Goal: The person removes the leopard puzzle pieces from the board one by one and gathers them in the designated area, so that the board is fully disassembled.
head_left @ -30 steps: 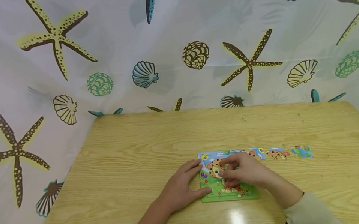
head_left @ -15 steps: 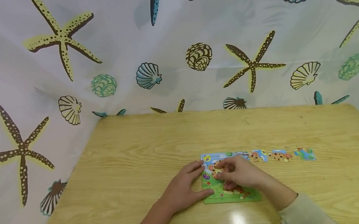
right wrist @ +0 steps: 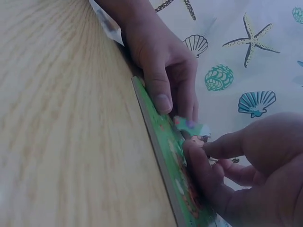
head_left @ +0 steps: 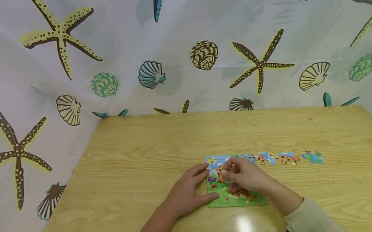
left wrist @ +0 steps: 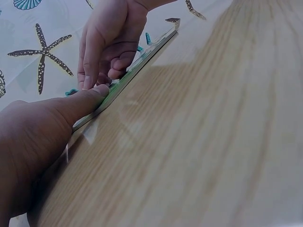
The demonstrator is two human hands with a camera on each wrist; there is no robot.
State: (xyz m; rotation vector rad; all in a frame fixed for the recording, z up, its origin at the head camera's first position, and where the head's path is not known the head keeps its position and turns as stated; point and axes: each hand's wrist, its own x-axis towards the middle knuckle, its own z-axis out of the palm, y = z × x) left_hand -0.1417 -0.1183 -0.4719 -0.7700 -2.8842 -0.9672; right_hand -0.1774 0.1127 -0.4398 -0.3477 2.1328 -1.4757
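Observation:
A leopard jigsaw board (head_left: pixel 215 204) lies on the table, blue along its far side and green along its near side. My left hand (head_left: pixel 190 192) rests at its left edge, fingers spread, with the thumb on the near left part. Over the middle of the board, my right hand (head_left: pixel 246 175) pinches a jigsaw piece (right wrist: pixel 190 126) between thumb and fingers. Green, purple and part of a leopard's face show on this piece, which stands tilted above the board in the right wrist view. The right fingers hide part of the picture beneath.
Loose jigsaw pieces lie in a row beyond the board's right side: one with an ear (head_left: pixel 265 158), a spotted one (head_left: pixel 287 158) and a blue-green one (head_left: pixel 313 157). A wooden table (head_left: pixel 134 150) extends around them. Behind hangs a curtain (head_left: pixel 176 42) printed with starfish and shells.
My right hand has shifted slightly left over the board, its fingers now nearer the left side. My left hand keeps its place. The loose pieces lie as before.

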